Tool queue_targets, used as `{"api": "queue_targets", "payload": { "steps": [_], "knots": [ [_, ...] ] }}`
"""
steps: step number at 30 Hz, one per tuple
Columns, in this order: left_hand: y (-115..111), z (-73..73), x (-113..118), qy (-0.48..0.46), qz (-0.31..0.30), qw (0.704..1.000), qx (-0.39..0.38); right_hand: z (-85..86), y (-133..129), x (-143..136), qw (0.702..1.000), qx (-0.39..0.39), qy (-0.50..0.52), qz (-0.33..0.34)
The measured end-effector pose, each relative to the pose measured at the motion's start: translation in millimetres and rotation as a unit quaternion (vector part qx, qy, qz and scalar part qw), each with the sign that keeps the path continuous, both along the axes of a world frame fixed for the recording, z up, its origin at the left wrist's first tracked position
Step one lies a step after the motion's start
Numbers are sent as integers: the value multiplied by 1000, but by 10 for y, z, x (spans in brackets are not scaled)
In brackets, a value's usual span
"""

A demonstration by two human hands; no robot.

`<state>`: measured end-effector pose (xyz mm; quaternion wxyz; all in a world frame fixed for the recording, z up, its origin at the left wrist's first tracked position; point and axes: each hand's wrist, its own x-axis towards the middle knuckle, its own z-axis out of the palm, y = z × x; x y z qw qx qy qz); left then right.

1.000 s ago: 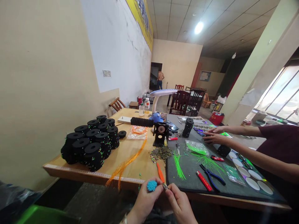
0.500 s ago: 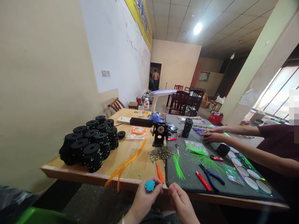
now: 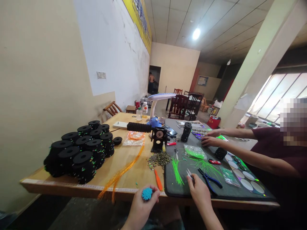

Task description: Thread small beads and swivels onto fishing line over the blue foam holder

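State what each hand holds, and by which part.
Left hand: a blue bundle, gripped below its exposed end. Right hand: a pointed metal tool, gripped behind its tips.

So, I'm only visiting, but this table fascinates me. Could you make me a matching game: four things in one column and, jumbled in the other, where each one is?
Things:
1. turquoise bundle
2. cluster of black spools
3. orange strands
4. pliers

Places:
A. trailing over the near edge of the table
B. lying on the dark mat
C. held in the left hand
D. standing on the left side of the table

Right pairs: 1-C, 2-D, 3-A, 4-B.
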<state>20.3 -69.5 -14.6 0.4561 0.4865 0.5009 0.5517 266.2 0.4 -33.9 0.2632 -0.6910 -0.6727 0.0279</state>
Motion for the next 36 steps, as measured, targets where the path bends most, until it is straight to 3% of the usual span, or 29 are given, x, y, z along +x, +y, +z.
{"api": "queue_targets", "payload": {
  "steps": [5, 14, 19, 23, 25, 28, 32, 36],
  "knots": [
    [14, -48, 13, -4, 12, 1000, 9, -10, 152, 140, 998, 13, -60, -11],
    [3, -35, -24, 3, 6, 1000, 0, 140, 94, 455, 997, 18, -71, -38],
    [3, -25, -10, -4, 2, 1000, -10, 163, 167, 451, 999, 28, -16, -32],
    [9, 12, -39, -3, -12, 1000, 1, 114, 36, 227, 995, 21, 95, 16],
    [11, 31, -46, -2, -9, 1000, 15, 68, -98, 23, 968, -17, 241, 67],
    [7, 56, -48, 3, -5, 1000, 20, 15, -295, -323, 876, -105, 453, 131],
    [-8, 82, -57, 3, -8, 1000, 21, 11, -447, -650, 805, -163, 542, 179],
    [-14, 87, -64, 16, -22, 999, 25, 14, -535, -764, 749, -212, 582, 236]
  ]
}}
